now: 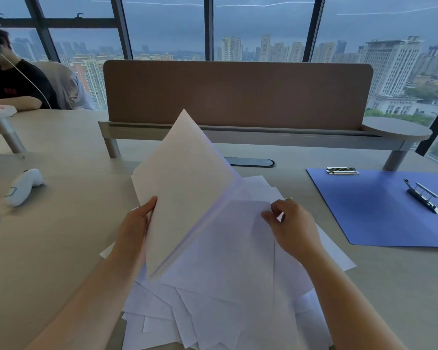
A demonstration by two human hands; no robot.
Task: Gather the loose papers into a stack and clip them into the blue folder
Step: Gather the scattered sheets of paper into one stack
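Observation:
A messy pile of loose white papers lies fanned out on the desk in front of me. My left hand grips a gathered stack of sheets, tilted up on its edge above the pile. My right hand pinches the corner of a loose sheet lying on top of the pile. The blue folder lies open flat at the right, with a metal clip on its right part and a second metal clip at its far edge.
A brown divider panel on a grey rail crosses the back of the desk, with a cable slot below it. A white controller lies at the left. Another person sits at the far left.

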